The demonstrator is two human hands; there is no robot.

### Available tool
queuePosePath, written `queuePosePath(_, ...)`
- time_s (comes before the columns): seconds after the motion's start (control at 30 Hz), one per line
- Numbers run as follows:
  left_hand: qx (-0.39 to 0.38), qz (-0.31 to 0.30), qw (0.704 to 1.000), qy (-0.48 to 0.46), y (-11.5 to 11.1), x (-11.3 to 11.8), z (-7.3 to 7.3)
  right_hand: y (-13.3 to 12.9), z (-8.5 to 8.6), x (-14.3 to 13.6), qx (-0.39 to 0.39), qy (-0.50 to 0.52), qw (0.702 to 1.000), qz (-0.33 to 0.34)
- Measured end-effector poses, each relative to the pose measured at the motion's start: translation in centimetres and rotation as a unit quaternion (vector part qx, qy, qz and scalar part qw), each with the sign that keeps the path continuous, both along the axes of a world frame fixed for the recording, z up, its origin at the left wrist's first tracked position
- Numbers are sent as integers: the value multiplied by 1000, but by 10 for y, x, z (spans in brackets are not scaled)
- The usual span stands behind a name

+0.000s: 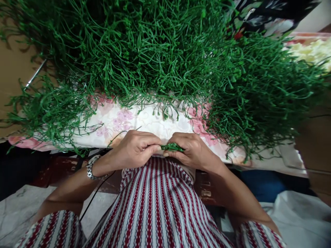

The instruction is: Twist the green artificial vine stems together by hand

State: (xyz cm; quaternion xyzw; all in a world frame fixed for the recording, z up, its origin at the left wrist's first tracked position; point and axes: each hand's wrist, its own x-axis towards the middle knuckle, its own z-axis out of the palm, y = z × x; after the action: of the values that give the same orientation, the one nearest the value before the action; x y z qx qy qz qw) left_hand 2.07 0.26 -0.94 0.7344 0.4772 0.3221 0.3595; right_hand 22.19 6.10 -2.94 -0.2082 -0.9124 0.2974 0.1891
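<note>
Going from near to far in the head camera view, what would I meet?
Striped red-and-white garment → left hand and right hand pinching a small green sprig → floral cloth → big heap of green strands

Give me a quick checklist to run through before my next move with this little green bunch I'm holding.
1. Small green bunch pinched between both hands: ok.
2. Left hand closed on its left end, fingers pressed together: ok.
3. Right hand closed over its right end: ok.
4. Bunch apart from the big green pile on the flowered cloth: ok, it sits in front of it, above the striped lap.
5. Bunch tied or loose: cannot tell, the fingers cover most of it.
6. Black cord clear of the left wrist: not ok, it runs right under it.
</note>
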Motion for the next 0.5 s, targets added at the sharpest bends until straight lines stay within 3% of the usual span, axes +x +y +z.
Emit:
queuePosePath(0.2, -28, -22, 999, -1, -10, -3, 2, -5, 7, 7, -14, 37, 995, 95)
queuePosePath(0.4, -20, -35, 999, -3, -20, 0, 3, -12, 10, 7, -55, 34, 989, 136)
queuePosePath(0.5, -42, -19, 999, -29, -24, -15, 8, -9, 16, 21, -83, 45, 986, 139)
